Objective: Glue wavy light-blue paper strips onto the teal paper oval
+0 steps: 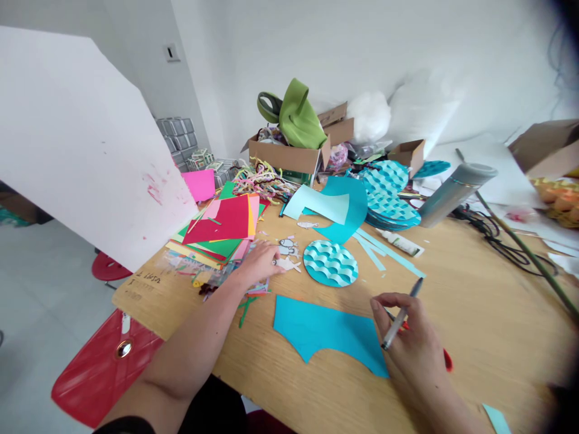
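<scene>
My left hand [262,260] is at the small white paper fish cutouts, its thumb and forefinger curled round the edge of the nearest paper fish [288,264]. Another fish with drawn lines [287,243] lies just behind it, and a third fish [308,225] lies farther back. Between the fingers of my right hand [414,337] is a pen [401,317], held at a slant. Red parts [447,360] of something show under this hand, mostly hidden. A blue sheet with a scalloped edge [328,331] lies between my hands. Behind it sits a blue oval with wavy paper strips [330,263].
Coloured paper sheets [221,220] are piled left. Blue wavy pieces [391,196], a glue tube [400,242] and a leaning grey flask [456,193] stand or lie at the back right. A cardboard box [284,154] holds a green bag [301,117]. A large white board [85,138] rises left.
</scene>
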A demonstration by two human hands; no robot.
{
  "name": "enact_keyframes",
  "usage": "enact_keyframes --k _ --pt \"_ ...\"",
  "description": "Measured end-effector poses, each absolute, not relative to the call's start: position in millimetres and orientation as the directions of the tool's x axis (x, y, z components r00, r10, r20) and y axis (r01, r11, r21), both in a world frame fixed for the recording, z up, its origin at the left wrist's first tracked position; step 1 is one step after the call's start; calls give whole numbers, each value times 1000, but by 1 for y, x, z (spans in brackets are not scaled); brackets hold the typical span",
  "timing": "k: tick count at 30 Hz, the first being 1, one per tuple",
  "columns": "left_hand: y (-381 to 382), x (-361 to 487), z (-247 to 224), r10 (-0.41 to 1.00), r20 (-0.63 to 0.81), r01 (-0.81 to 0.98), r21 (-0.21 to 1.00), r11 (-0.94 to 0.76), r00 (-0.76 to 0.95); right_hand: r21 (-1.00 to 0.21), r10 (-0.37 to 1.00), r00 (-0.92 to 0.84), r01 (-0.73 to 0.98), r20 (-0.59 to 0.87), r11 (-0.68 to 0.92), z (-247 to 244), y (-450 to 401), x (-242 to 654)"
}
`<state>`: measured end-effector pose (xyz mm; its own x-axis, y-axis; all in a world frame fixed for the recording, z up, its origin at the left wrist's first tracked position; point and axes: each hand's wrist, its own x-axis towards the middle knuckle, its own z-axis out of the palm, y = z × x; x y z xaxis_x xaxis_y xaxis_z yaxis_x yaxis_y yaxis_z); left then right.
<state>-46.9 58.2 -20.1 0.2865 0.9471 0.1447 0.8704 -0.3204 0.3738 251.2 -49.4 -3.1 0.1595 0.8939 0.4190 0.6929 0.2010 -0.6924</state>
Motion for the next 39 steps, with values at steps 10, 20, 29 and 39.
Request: enact_keyframes --k 10,20,29,39 --pt "57 -46 -17 971 104 830 505 -237 213 -698 895 163 688 416 199 -3 -51 250" --pt "61 -62 2 951 -70 549 828 -112 300 -618 854 98 732 511 286 -12 -44 261" --pt "16 -45 33 812 -250 435 900 -5 527 -622 864 66 722 499 304 -13 -47 260" --pt "4 -26 -2 874 -282 556 831 17 396 -629 869 27 701 494 335 -14 -49 253"
